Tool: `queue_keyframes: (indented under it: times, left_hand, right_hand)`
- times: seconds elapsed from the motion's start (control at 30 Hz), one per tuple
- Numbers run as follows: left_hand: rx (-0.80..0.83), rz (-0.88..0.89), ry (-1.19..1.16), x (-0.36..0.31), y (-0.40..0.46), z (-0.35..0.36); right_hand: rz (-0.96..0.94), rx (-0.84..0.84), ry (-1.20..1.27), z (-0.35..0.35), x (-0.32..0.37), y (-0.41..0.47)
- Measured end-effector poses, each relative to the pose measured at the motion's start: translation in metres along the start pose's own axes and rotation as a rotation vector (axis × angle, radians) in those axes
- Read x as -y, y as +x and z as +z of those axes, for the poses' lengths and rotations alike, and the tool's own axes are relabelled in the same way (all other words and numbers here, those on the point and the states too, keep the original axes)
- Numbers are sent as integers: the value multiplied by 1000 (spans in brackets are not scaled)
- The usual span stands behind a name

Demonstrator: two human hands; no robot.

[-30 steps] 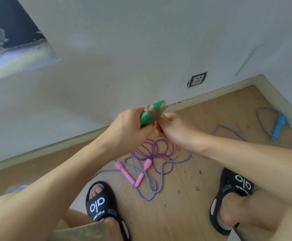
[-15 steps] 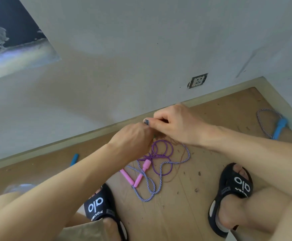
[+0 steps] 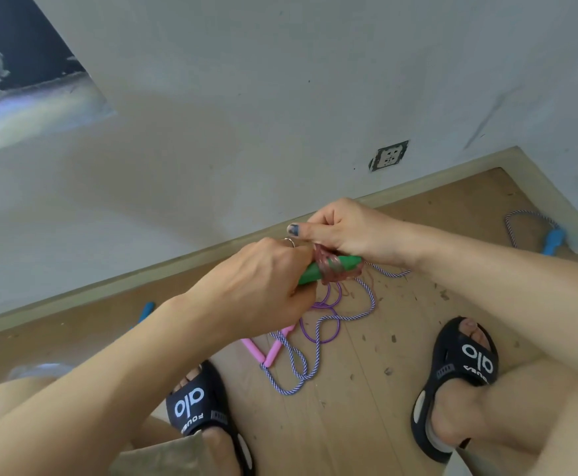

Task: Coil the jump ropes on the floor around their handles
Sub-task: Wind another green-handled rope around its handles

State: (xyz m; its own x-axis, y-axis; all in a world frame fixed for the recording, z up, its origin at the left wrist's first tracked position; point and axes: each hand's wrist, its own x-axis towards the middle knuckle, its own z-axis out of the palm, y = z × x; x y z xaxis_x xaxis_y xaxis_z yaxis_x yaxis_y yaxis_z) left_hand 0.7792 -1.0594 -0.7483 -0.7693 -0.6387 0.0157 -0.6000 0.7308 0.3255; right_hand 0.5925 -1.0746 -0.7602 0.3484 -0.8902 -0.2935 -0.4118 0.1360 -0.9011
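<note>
Both hands meet above the wooden floor (image 3: 366, 389). The left hand (image 3: 263, 286) grips one end of the green handle (image 3: 335, 266), and the right hand (image 3: 346, 231) curls over its other end, where a reddish rope (image 3: 329, 269) is wound round it. Below lie pink handles (image 3: 274, 352) with a purple rope (image 3: 318, 328) and a striped rope (image 3: 294, 369), and far right a blue handle (image 3: 553, 240).

The green handle (image 3: 329, 267), hidden half a second ago, shows again between both hands.
</note>
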Motion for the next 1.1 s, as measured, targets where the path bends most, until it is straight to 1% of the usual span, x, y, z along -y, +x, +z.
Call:
queue_keyframes:
  times: [0.13,0.23,0.33,0.43,0.5,0.63,0.7,0.77,0.87,0.93,0.97,1.03,1.1]
  left_hand:
    - [32,55,-4,1,-7,-4]
    - [44,55,-51,3,-11,-3]
    - [10,26,-80,6,-13,-2]
    - [-4,7,-114,9,-12,-3]
    - [-13,19,-132,9,-11,-4]
    - [-31,6,-177,13,-10,-5]
    - [-15,-13,-149,18,-10,-1]
    - [4,-37,-113,26,-8,4]
    - [-10,-61,-96,36,-2,7]
    - [-22,-109,-85,45,3,8]
    - [-7,-142,-67,49,3,10]
    - [69,-224,0,53,3,15]
    - [138,-274,122,52,4,22]
  right_hand:
    - [70,52,38,6,-7,2]
    - [99,49,66,10,-12,4]
    - [152,60,202,14,-15,2]
    - [192,214,259,15,-20,-2]
    - [184,257,270,16,-20,-6]
    - [242,197,214,28,-20,-12]
    - [354,117,158,39,-20,-11]
    - [480,57,172,48,-24,-10]
    - [565,40,171,59,-31,-15]
    - [550,-14,82,66,-33,-21]
    - [506,-65,5,68,-32,-23]
    - [358,-175,-170,68,-29,-23]
    - [188,-232,-254,65,-21,-24]
